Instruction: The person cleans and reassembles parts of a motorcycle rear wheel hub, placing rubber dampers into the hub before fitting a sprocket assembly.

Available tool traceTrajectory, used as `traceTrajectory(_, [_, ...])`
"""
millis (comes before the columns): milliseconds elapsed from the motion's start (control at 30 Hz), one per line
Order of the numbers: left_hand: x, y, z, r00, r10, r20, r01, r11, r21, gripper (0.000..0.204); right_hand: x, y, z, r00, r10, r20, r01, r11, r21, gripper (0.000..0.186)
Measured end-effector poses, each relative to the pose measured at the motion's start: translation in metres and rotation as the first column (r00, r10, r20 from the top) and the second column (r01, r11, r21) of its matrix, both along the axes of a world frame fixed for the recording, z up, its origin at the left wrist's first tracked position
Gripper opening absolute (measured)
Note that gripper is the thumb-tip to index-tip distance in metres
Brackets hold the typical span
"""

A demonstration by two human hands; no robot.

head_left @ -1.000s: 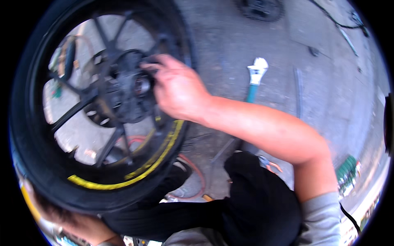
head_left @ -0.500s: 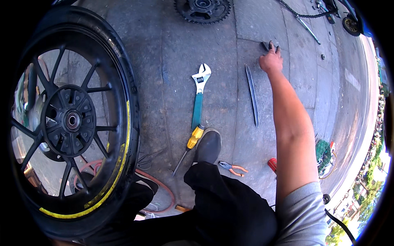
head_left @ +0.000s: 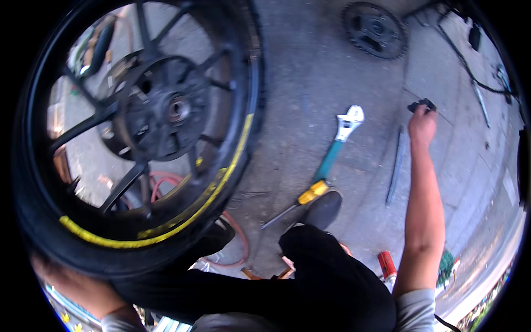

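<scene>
A black spoked wheel with tyre and yellow rim stripes fills the left, upright or slightly tilted beside my legs, its bearing visible at the hub. My left hand grips the tyre low at the left, fingers partly hidden. My right hand is out at the right over the pavement, fingers closed on a small dark piece. Just left of it lies a long flat metal bar. Further left are an adjustable wrench with a teal handle and a yellow-handled screwdriver.
A toothed sprocket lies at the top, with a chain and steel rod to its right. A red can and green object are by my right arm. A pink hose loops beside my shoe.
My right hand has left the hub, reached right to the pavement and now holds the dark piece that lay there. My view has shifted, so the wheel and tools sit differently in the picture.
</scene>
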State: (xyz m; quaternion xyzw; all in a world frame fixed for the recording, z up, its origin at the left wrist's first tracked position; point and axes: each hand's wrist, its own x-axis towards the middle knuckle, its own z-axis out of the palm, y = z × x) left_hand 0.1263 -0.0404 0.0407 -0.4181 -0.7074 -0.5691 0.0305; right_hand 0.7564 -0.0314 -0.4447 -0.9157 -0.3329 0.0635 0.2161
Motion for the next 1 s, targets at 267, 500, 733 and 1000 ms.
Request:
traceTrajectory(267, [0.037, 0.023, 0.003, 0.985, -0.168, -0.025, 0.164, 0.978, -0.129, 0.062, -0.243, 0.070, 0.189, 0.100, 0.613, -0.784, -0.163, 0.787, 0.594, 0.039])
traceTrajectory(500, [0.018, 0.027, 0.011, 0.890, -0.452, -0.059, 0.408, 0.847, -0.340, 0.087, -0.349, 0.092, 0.245, -0.140, 0.715, -0.685, -0.185, 0.660, 0.728, 0.032])
traceTrajectory(733, [0.009, 0.024, 0.009, 0.895, -0.443, -0.058, 0.390, 0.838, -0.382, 0.094, -0.380, 0.094, 0.226, -0.062, 0.717, -0.695, -0.165, 0.679, 0.715, 0.029])
traceTrajectory(1000, [-0.001, 0.023, 0.013, 0.905, -0.422, -0.042, 0.376, 0.844, -0.381, 0.093, -0.401, 0.082, 0.232, 0.125, 0.650, -0.750, -0.092, 0.760, 0.643, 0.027])
